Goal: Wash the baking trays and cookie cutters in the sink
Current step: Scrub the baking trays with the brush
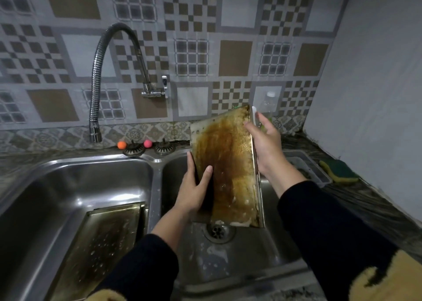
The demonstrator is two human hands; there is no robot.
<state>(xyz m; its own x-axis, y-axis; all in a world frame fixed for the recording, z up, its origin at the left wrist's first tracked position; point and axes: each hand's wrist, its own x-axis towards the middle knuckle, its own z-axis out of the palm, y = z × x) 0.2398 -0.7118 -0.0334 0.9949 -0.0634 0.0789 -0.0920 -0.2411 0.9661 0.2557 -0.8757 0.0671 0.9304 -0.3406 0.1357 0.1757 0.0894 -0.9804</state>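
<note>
A rectangular baking tray (228, 161), stained brown and streaked with soap foam, stands tilted on end over the right basin of the steel double sink (157, 184), above the drain (218, 231). My left hand (196, 186) grips its lower left edge, thumb across the face. My right hand (265, 141) holds its upper right edge. A second dirty baking tray (102, 243) lies flat in the left basin. I see no cookie cutters.
A flexible metal tap (96, 90) hangs over the left basin; no water runs. Two sink plugs (148, 149) and two small balls sit on the back ledge. A clear plastic container (306, 166) and a green-yellow sponge (340, 170) lie on the right counter; a bottle (269, 102) stands behind the tray.
</note>
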